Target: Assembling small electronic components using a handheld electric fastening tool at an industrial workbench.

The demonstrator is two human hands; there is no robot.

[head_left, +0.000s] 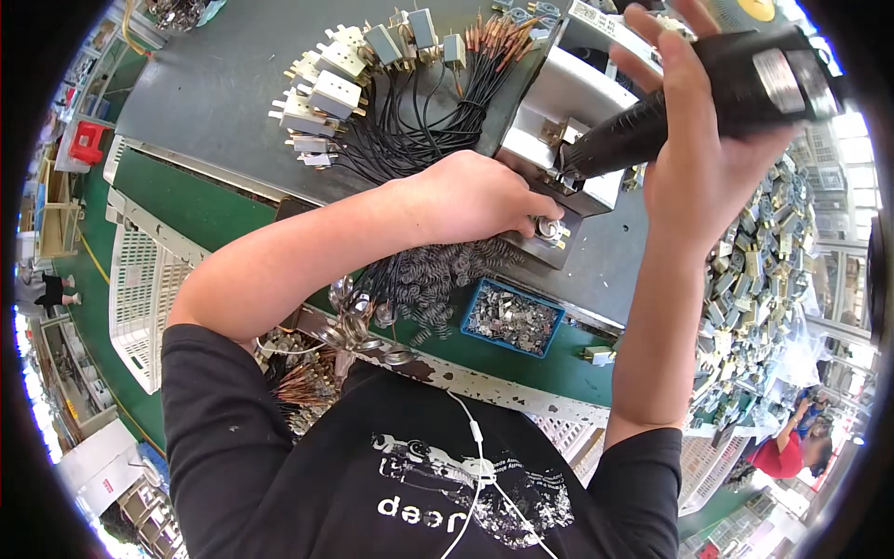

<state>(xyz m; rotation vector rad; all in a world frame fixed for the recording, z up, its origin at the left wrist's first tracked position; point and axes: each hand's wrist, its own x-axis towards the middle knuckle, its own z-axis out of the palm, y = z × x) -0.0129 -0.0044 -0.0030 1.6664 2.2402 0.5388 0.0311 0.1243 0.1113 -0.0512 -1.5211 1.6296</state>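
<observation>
small plug part (551,230) with a round silver bit and brassy pins is sitting on a dark metal block (551,254) at the foot of a silver machine (589,82), right under the left fingertips. left hand (480,197) is curled over, thumb and index pinching that piece, other fingers tucked underneath so i can't see them well. right hand (700,177) is up at a chunky black handle (619,138) angled into the machine, palm side against it, fingers spread apart instead of wrapped tight, bit blurry tbh.

around all that: a fan of black cables (410,130) on the grey tabletop (214,98), boxy grey and white plugs (333,93) at one end, coppery wire ends (494,42) at the other. nearer the body there's a heap of dark springs (452,270) just beside a blue tray (510,348) of tiny metal bits. big pile of plug pieces (750,289) off to the right too.
</observation>
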